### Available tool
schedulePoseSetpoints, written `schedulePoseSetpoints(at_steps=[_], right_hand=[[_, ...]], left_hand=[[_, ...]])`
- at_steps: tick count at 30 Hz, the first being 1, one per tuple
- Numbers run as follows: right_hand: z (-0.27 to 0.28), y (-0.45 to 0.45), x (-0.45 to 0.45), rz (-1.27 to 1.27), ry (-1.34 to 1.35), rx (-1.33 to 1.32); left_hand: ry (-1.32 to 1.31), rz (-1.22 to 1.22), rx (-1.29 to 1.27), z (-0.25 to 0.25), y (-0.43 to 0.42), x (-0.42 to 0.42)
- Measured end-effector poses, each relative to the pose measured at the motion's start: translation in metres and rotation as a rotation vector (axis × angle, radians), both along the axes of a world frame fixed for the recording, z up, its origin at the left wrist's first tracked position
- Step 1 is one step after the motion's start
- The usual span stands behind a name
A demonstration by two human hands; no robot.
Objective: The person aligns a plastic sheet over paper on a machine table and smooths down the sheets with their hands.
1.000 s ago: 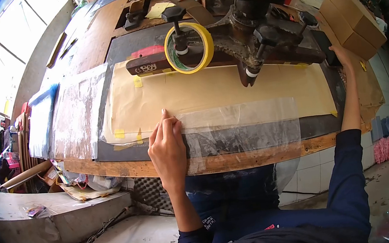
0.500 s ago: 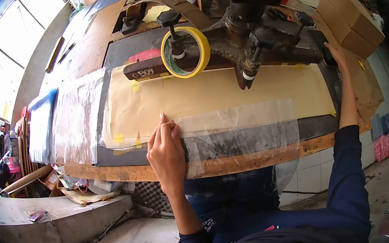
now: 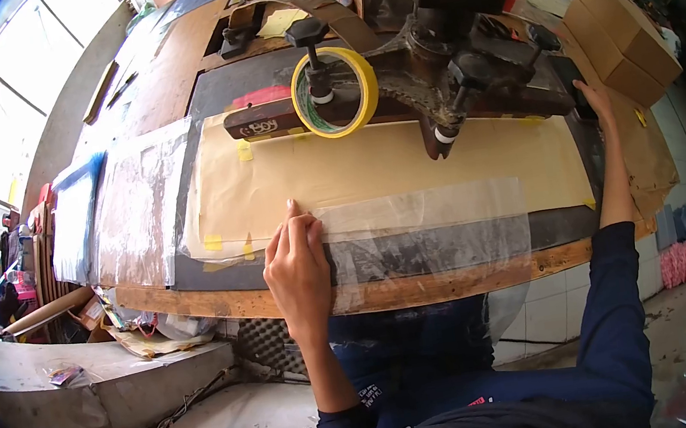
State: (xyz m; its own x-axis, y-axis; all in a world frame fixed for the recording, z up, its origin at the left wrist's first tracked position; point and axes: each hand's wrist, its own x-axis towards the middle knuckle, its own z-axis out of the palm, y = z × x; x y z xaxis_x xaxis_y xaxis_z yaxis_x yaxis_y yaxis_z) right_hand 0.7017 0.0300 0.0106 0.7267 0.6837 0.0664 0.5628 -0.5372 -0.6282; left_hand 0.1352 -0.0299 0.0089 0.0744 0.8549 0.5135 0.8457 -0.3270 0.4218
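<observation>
My left hand [image 3: 296,263] is over the front of the work surface, its index finger stretched out and the other fingers curled. It pinches the upper left corner of a clear plastic sheet [image 3: 430,246], which drapes over the table's front edge. Under the sheet's upper part lies tan paper [image 3: 371,163] with bits of yellow tape. Out at the right, my right hand [image 3: 597,103] rests with a finger extended against a black block [image 3: 571,84] at the end of the press bar. Its other fingers are largely hidden.
A dark metal press bar [image 3: 262,125] crosses above the paper, held by a heavy bracket [image 3: 420,74]. A yellow tape roll [image 3: 371,89] hangs on a knob. Stacked plastic sheets [image 3: 138,206] lie left; a cardboard box [image 3: 619,39] stands right. The wooden table edge [image 3: 190,306] runs in front.
The whole view has shifted slightly. Both hands keep the same poses, and the plastic sheet stays in nearly the same place on the paper.
</observation>
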Motion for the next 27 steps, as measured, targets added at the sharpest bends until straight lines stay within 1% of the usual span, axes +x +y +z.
schedulePoseSetpoints(at_steps=[2, 4, 5, 7, 8, 10, 11, 12, 13, 14, 16, 17, 18, 19, 21, 23, 26, 27], right_hand=[[0.0, -0.001, -0.003, 0.02, -0.001, 0.021], [0.0, -0.002, -0.005, 0.006, -0.018, 0.167], [0.002, -0.003, -0.002, 0.005, -0.018, 0.167], [0.008, -0.006, 0.006, -0.114, 0.13, 0.118], [0.005, -0.011, 0.019, -0.116, 0.131, 0.121], [0.004, -0.02, 0.033, -0.024, 0.17, 0.149], [0.006, -0.025, 0.035, -0.024, 0.169, 0.152], [0.018, -0.036, 0.024, -0.011, 0.05, 0.157], [0.034, -0.048, -0.002, 0.003, -0.069, 0.162], [0.043, -0.062, -0.034, 0.047, -0.048, 0.311], [0.066, -0.091, -0.125, 0.221, -0.17, 0.44], [0.072, -0.104, -0.166, 0.347, -0.31, 0.416], [0.072, -0.116, -0.21, 0.502, -0.34, 0.452], [0.078, -0.127, -0.248, 0.703, -0.361, 0.411], [0.073, -0.136, -0.278, 0.673, -0.041, 0.353], [0.046, -0.13, -0.338, 0.924, -0.542, 0.253], [0.028, -0.118, -0.346, 0.894, -0.5, 0.28], [0.027, -0.116, -0.348, 0.931, -0.596, 0.331]], left_hand=[[0.002, 0.001, -0.001, 0.001, 0.0, 0.0], [-0.003, -0.003, -0.006, 0.001, 0.0, 0.0], [-0.003, -0.004, -0.005, 0.001, -0.001, 0.0], [-0.053, 0.0, -0.007, 0.001, -0.001, 0.001], [-0.052, -0.002, -0.004, 0.0, 0.0, -0.001], [-0.313, -0.097, 0.0, -0.003, 0.002, -0.005], [-0.314, -0.098, 0.003, 0.0, 0.001, -0.005], [-0.375, -0.151, 0.0, 0.006, -0.001, -0.006], [-0.435, -0.202, -0.002, 0.01, -0.002, -0.006], [-0.437, -0.197, -0.001, 0.01, -0.004, -0.004], [-0.434, -0.228, -0.008, 0.01, -0.008, 0.009], [-0.395, -0.228, 0.028, 0.013, -0.009, 0.017], [-0.4, -0.221, 0.03, 0.014, -0.01, 0.022], [-0.378, -0.219, 0.03, 0.015, -0.013, 0.025], [-0.353, -0.231, 0.017, 0.012, -0.009, 0.037], [-0.337, -0.235, 0.015, 0.014, -0.013, 0.04], [-0.261, -0.233, 0.073, 0.012, -0.013, 0.036], [-0.362, -0.252, -0.088, 0.014, -0.013, 0.034]])
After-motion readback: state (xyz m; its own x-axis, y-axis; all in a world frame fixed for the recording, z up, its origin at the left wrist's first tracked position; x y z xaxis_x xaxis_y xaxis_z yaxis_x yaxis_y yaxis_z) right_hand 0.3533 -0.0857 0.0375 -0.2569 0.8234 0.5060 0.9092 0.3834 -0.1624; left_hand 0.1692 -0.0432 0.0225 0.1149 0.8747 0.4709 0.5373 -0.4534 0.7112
